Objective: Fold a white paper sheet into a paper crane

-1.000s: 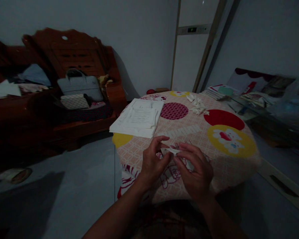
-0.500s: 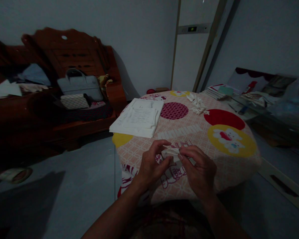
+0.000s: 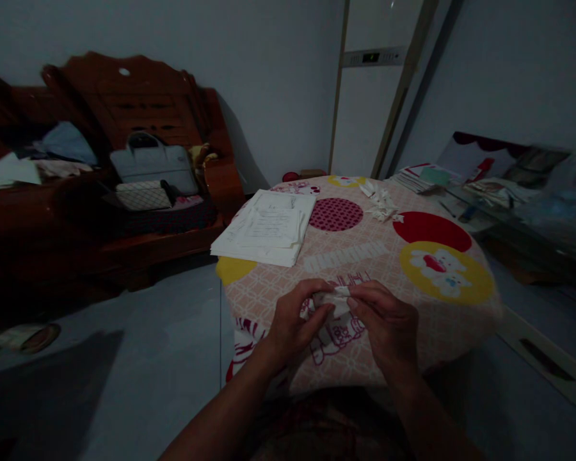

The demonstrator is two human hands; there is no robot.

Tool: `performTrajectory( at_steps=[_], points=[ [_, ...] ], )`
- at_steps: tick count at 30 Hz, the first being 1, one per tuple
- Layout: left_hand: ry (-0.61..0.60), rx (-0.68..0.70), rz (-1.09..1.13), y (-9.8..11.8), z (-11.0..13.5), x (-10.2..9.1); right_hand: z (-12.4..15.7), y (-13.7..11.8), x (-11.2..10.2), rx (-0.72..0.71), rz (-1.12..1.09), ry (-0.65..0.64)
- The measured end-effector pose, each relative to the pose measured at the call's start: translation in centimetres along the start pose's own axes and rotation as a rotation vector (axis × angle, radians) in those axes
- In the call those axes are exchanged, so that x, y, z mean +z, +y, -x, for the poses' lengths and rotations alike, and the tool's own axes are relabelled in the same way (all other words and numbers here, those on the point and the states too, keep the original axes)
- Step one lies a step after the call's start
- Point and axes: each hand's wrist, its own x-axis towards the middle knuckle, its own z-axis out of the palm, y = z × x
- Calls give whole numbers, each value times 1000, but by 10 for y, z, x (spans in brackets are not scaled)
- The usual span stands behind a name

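Note:
Both my hands pinch one small folded piece of white paper (image 3: 333, 297) just above the near edge of a round table (image 3: 374, 256) covered in a patterned pink cloth. My left hand (image 3: 295, 318) grips the paper's left end with thumb and fingers closed. From the right, my right hand (image 3: 386, 323) holds the other end, fingers curled over it. Part of the paper is hidden by my fingers.
A stack of white printed sheets (image 3: 269, 227) lies at the table's left. Several small folded paper pieces (image 3: 380, 203) sit at the far side. A dark wooden bench (image 3: 100, 179) with a grey bag (image 3: 153, 163) stands left. Books and clutter (image 3: 461, 179) fill the right.
Both hands drew slightly closer to me and lower over the table edge, and the paper between them looks more tightly folded.

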Motion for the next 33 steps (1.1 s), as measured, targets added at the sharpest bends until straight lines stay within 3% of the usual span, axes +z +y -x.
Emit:
performTrajectory(
  at_steps=[8, 19, 25, 30, 33],
  points=[
    [-12, -69, 64, -5, 0, 2, -2, 3, 2, 118, 41, 14],
    [-22, -303, 319, -10, 1, 9, -4, 14, 3, 213, 68, -6],
    [42, -419, 557, -10, -3, 12, -12, 8, 1, 270, -64, -132],
    [102, -437, 754, -8, -6, 20, -8, 9, -1, 343, -125, -91],
    [141, -450, 796, -7, -7, 25, -5, 10, -3, 293, -23, -88]
  ],
)
